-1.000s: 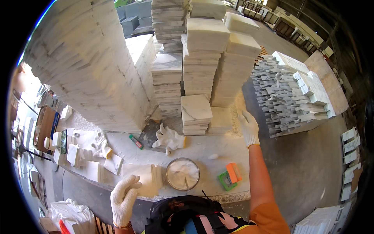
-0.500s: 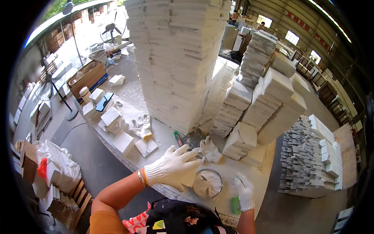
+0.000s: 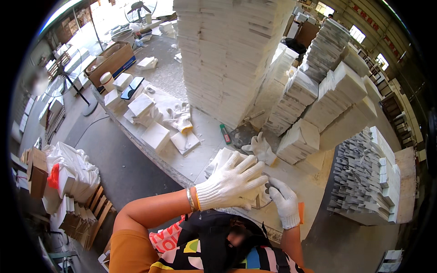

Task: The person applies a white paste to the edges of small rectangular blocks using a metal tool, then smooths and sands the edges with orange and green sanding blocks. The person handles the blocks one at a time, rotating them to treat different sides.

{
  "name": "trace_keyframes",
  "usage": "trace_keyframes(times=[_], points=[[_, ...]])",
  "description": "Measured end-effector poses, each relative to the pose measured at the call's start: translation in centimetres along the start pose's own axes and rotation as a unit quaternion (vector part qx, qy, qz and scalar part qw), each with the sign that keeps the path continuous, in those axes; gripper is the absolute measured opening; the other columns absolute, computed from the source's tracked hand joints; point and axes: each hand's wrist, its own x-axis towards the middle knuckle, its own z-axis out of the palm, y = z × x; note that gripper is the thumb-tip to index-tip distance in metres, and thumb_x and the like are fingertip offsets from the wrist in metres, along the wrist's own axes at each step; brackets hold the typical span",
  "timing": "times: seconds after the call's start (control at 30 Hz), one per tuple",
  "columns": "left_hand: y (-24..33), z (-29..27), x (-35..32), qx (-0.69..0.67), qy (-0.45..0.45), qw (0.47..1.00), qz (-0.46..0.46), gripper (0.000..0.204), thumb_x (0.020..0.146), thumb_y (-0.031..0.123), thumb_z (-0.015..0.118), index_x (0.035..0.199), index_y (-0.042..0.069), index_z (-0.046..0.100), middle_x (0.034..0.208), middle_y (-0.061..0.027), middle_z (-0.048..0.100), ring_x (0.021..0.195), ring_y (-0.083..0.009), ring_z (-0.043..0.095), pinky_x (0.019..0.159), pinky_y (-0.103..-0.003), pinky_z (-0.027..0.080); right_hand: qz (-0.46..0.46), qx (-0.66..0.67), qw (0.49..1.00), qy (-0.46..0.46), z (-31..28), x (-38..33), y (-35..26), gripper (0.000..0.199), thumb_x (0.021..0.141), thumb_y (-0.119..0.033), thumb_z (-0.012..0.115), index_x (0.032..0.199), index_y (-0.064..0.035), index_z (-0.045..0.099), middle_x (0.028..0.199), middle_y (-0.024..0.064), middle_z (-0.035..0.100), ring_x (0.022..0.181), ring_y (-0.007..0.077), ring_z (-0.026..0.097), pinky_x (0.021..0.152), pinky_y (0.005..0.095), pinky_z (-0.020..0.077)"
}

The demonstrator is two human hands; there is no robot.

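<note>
My left hand (image 3: 232,182), in a white knitted glove, is stretched out palm down with its fingers apart. White stone pieces (image 3: 217,162) show just beyond it; whether it touches them is hidden. Under its fingers lies a round, rimmed dish (image 3: 261,200), mostly covered. Close to the left fingertips, my gloved right hand (image 3: 284,204) has its fingers bent together around something small and greyish that I cannot make out. An orange piece (image 3: 301,212) sticks out beside the right wrist. A loose white glove (image 3: 260,149) lies beyond my hands, with a green-and-dark marker-like stick (image 3: 225,134) to its left.
A tall stack of white stone tiles (image 3: 223,59) rises at the back. Shorter stacks (image 3: 298,141) stand to the right. On the left are tile blocks (image 3: 155,136), another glove (image 3: 179,117), a phone (image 3: 132,88) and a cardboard box (image 3: 111,63). A grey-tile pallet (image 3: 359,177) stands at right.
My right hand has risen from beside a green block toward the dish and bent its fingers. My left hand has shifted over the dish. The whole view has tilted, moving the scene rightward.
</note>
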Motion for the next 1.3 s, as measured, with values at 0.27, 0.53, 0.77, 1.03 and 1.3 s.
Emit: trace_keyframes(times=[0.27, 0.53, 0.77, 1.03, 1.3], points=[[-0.7, -0.8, -3.6, -0.093, -0.073, 0.993, 0.0, 0.085, 0.07, 0.044, 0.085, 0.143, 0.014, 0.053, 0.151, -0.0119, 0.047, 0.144, -0.0363, 0.04, 0.116, -0.058, 0.034, 0.033, 0.038, 0.998, 0.043, -0.9, 0.3, 2.1, 0.039, 0.101, -0.011, 0.06, 0.137, 0.0056, 0.06, 0.12, 0.0177, 0.07, 0.106, 0.0223, 0.07, 0.094, 0.0341, 0.0553], [-4.4, -0.4, -10.9, 0.077, -0.034, 0.924, -0.372, 0.08, 0.083, 0.055, 0.076, 0.146, 0.011, 0.056, 0.159, -0.024, 0.041, 0.147, -0.0505, 0.034, 0.119, -0.063, 0.027, 0.018, 0.05, 0.998, 0.042, -0.7, 1.6, 1.2, 0.044, 0.102, -0.016, 0.06, 0.139, 0.0069, 0.057, 0.117, 0.0176, 0.07, 0.102, 0.0209, 0.07, 0.09, 0.0325, 0.0555], [-2.3, -1.1, -10.7, -0.15, 0.149, 0.894, -0.395, 0.051, 0.092, 0.02, 0.075, 0.138, 0.004, 0.063, 0.129, -0.0191, 0.067, 0.112, -0.0276, 0.068, 0.095, -0.038, 0.055, 0.112, 0.093, 0.989, 0.0, 1.8, 4.5, -3.5, 0.052, 0.101, -0.025, 0.064, 0.146, -0.0021, 0.055, 0.107, 0.0086, 0.072, 0.089, 0.0115, 0.067, 0.076, 0.0251, 0.0517], [0.6, 0.6, -10.8, -0.54, 0.14, 0.676, -0.481, 0.039, 0.106, 0.019, 0.054, 0.143, 0.005, 0.06, 0.104, -0.0101, 0.074, 0.088, -0.0145, 0.07, 0.081, -0.027, 0.057, 0.058, 0.126, 0.99, -0.011, 5.3, 5.0, -3.2, 0.058, 0.095, -0.021, 0.072, 0.145, 0.0033, 0.054, 0.101, 0.0059, 0.07, 0.079, 0.0078, 0.062, 0.065, 0.0226, 0.0488], [2.0, 0.3, -11.5, -0.606, 0.152, 0.641, -0.445, 0.048, 0.105, 0.032, 0.059, 0.143, 0.002, 0.058, 0.112, -0.0143, 0.073, 0.093, -0.0193, 0.071, 0.081, -0.029, 0.056, 0.076, 0.232, 0.969, 0.033, 4.4, 2.7, -2.3, 0.048, 0.089, -0.014, 0.074, 0.13, 0.0056, 0.06, 0.105, 0.0081, 0.07, 0.088, 0.0119, 0.066, 0.072, 0.0233, 0.0527]])
